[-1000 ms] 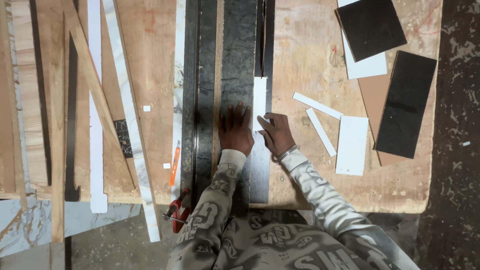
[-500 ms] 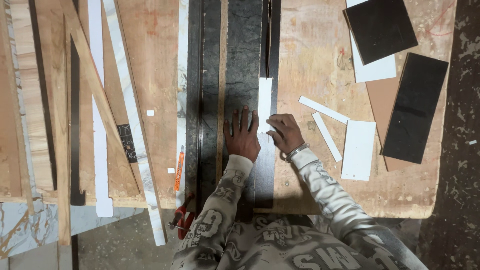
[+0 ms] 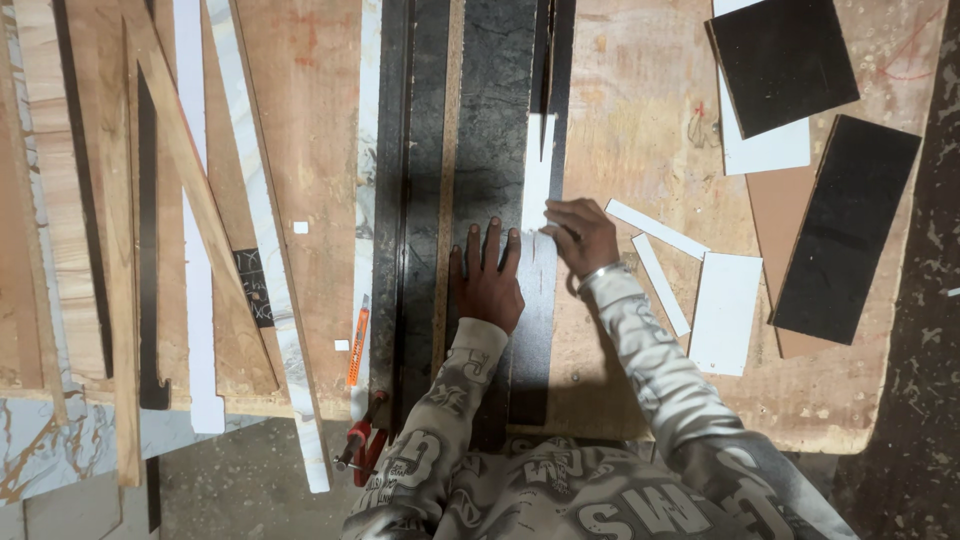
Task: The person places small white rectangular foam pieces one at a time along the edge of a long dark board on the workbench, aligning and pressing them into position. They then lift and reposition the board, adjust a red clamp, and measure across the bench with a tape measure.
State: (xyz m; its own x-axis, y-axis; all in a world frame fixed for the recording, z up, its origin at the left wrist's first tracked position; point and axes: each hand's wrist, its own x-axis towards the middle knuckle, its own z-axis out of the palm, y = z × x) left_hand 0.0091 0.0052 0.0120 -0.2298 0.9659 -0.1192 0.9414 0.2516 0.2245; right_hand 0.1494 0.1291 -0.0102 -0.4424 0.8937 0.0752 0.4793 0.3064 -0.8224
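We've got a long dark grey strip of laminate (image 3: 495, 130) with a marbled stone look running straight up the middle of the plywood bench (image 3: 620, 130), lengthwise away from us. Our left hand (image 3: 488, 285) lies flat on it, palm down, fingers spread a little, holding it against the bench. Right beside it, along the strip's right edge, sits a narrow white strip (image 3: 538, 190), pale and plain. Our right hand (image 3: 580, 235) has its fingertips bunched together on that white strip's lower end; whether it's actually pinching the edge or just pressing on it, we can't tell from here.

To the left of the grey strip there are two darker, almost black strips (image 3: 405, 150), and an orange utility knife (image 3: 357, 340) lies near them. A red clamp (image 3: 362, 440) grips the bench's near edge. Off to the right are some white offcuts (image 3: 725, 310) and two black rectangular panels (image 3: 845, 230). On the far left, wooden battens (image 3: 120, 250) are piled up.
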